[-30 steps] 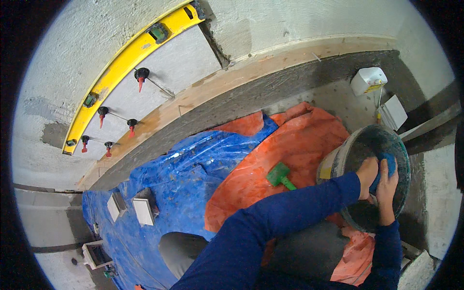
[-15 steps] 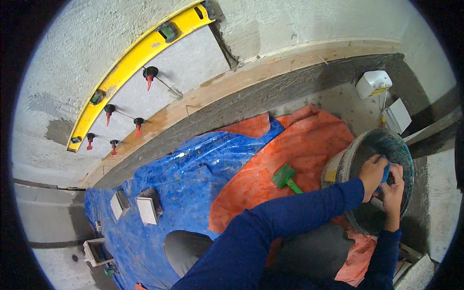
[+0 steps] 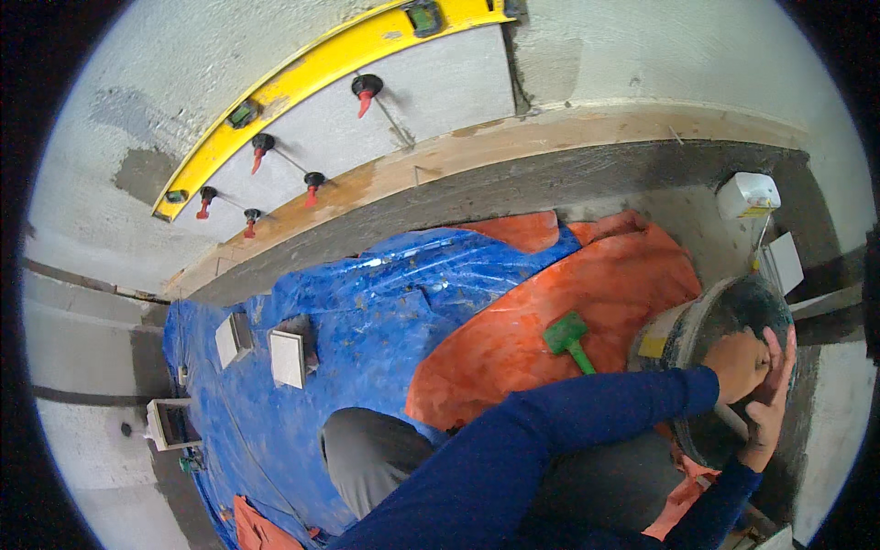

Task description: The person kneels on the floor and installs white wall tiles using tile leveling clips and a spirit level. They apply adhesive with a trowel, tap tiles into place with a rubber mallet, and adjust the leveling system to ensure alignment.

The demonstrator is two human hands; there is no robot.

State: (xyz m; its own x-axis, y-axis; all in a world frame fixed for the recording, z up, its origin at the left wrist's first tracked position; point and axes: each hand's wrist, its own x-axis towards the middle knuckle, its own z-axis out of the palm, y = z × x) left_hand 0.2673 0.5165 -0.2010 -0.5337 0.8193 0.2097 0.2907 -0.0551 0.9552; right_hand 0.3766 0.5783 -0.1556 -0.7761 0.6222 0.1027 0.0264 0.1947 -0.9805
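Note:
Over the mouth of a grimy bucket (image 3: 653,323), my two hands are pressed together. My left hand (image 3: 736,365) is curled into a fist against the palm of my right hand; whatever it holds is hidden. The fingers of my right hand (image 3: 768,408) stretch out straight beside that fist. The bucket stands at the right, dark inside, with a yellow patch on its outer wall. Left of it, a mallet (image 3: 566,334) with a green head and green handle rests on an orange sheet (image 3: 486,367).
A blue tarp (image 3: 367,321) bears light tile pieces (image 3: 287,357). On the wall, a yellow spirit level (image 3: 321,71) runs along a pale panel (image 3: 449,78) with several black-and-red knobs (image 3: 367,87). A white container (image 3: 748,195) and white tiles (image 3: 782,263) stand beyond the bucket.
The blue thing between my hands has gone out of sight. My left hand has closed into a fist and my right fingers have straightened. The whole view has shifted.

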